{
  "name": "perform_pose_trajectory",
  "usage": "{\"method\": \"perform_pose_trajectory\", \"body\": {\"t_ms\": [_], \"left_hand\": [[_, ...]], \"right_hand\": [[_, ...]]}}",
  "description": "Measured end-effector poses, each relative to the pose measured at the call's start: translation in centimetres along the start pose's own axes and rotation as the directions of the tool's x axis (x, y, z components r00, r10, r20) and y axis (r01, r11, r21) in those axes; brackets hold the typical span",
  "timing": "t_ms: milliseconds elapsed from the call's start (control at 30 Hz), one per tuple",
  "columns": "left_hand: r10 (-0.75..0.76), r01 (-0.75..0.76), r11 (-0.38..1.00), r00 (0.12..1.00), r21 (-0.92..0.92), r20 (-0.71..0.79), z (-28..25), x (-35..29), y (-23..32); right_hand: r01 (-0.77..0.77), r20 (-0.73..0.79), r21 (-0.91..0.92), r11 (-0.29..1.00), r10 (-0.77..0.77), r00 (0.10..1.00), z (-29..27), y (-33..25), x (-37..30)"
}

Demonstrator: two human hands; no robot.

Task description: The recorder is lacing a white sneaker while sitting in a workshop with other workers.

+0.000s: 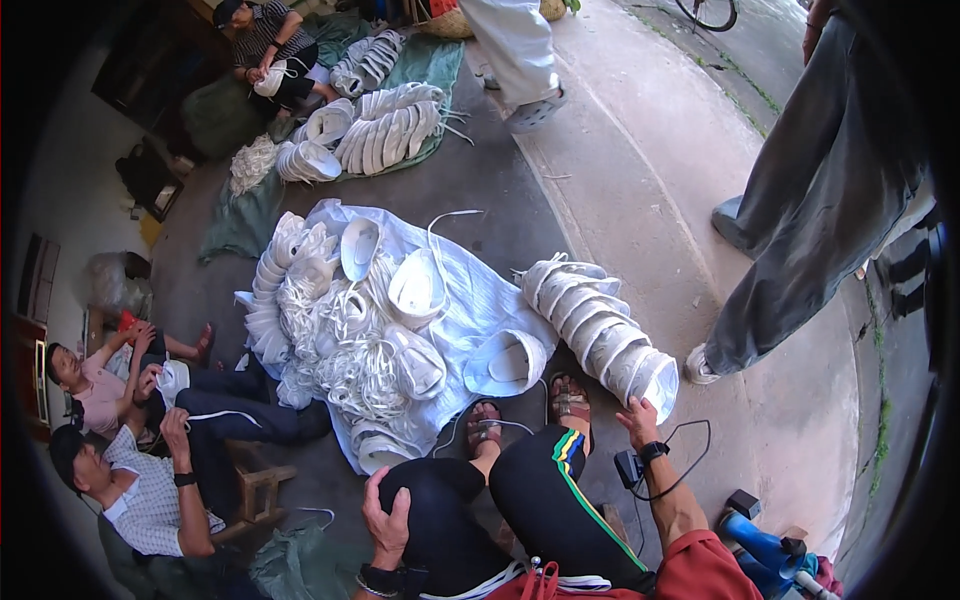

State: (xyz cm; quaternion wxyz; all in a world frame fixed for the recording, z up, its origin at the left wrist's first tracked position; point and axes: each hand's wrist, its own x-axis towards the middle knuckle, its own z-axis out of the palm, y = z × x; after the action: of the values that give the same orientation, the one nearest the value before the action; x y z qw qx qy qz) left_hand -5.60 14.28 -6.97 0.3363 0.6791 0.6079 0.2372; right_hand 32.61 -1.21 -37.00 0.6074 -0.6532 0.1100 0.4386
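A curved row of white shoe uppers (598,318), nested one inside another, lies on the floor to the right of my feet. At its near end, my right hand (640,422) has its fingers on the rim of the last shoe upper (655,385), whose pale blue lining shows. My left hand (387,520) rests empty against my left thigh, thumb and fingers apart. A single shoe upper (505,363) stands by my feet on a pale blue sheet (455,345). More uppers and a heap of white laces (345,365) cover the rest of that sheet.
Two people sit at the left, one holding a white piece (172,382). Further off, another seated person (272,50) works beside stacked uppers (392,130) on a green sheet. Legs in grey trousers (810,200) stand at the right; pale trousers (512,50) show at the top.
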Motion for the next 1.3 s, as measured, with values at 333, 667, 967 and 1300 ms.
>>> {"method": "perform_pose_trajectory", "body": {"t_ms": [333,667,967,1300], "left_hand": [[-0.053,0.053,0.998,0.999,0.020,0.002,0.0,0.3,0.2],[-0.115,0.116,0.993,0.993,0.034,-0.010,1.0,0.7,2.8],[-0.176,0.176,0.984,0.983,-0.005,0.058,1.2,0.9,4.5],[-0.042,0.042,0.999,0.999,0.034,0.008,0.6,0.2,1.0]], "right_hand": [[-0.577,0.004,-0.072,0.814,0.579,0.815,5.8,-2.8,-3.4],[0.192,0.377,-0.566,0.802,0.044,0.925,14.2,2.7,6.2],[0.351,0.402,-0.746,0.565,-0.037,0.915,21.0,4.8,8.6],[-0.009,0.483,-0.221,0.975,0.118,0.868,20.0,-5.2,0.8]]}}
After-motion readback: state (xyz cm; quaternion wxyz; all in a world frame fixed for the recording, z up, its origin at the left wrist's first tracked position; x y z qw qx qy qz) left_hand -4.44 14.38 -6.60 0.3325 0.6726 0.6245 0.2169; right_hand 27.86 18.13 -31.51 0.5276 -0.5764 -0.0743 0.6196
